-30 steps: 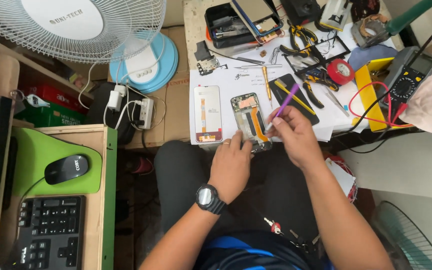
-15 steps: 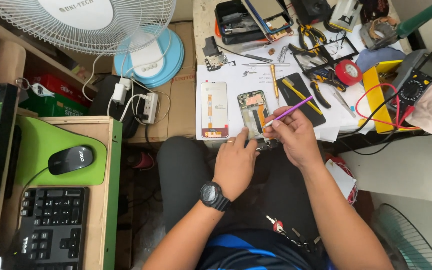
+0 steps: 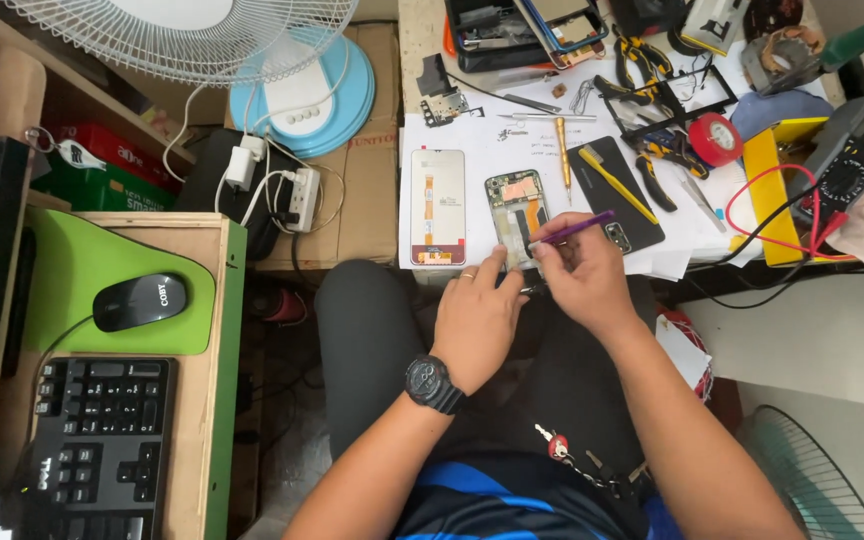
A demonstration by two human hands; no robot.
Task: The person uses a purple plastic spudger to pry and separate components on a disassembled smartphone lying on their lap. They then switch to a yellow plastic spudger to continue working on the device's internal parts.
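An opened phone body [image 3: 517, 212] with its inner boards bare lies on white paper at the near edge of the bench. My right hand [image 3: 582, 275] holds a thin purple tool [image 3: 576, 229] whose tip rests at the phone's lower right side. My left hand [image 3: 477, 320], with a ring and a black wristwatch, touches the phone's lower edge with its fingertips; whether it pinches something small I cannot tell. A detached phone screen [image 3: 438, 207] lies face down just left of the phone. A black back cover [image 3: 620, 208] with a yellow pry stick on it lies to the right.
The bench holds a yellow-handled screwdriver [image 3: 562, 145], pliers [image 3: 652, 75], red tape roll [image 3: 715, 139], a multimeter [image 3: 847, 165] with red leads and a tray of parts [image 3: 512, 30]. At left are a fan [image 3: 182, 30], power strip [image 3: 302, 198], mouse [image 3: 139, 301] and keyboard [image 3: 102, 440].
The view has shifted, so the bench sits a little more to the right. My right hand with the purple tool has dropped lower, toward the phone's bottom edge. My left hand stays at the phone.
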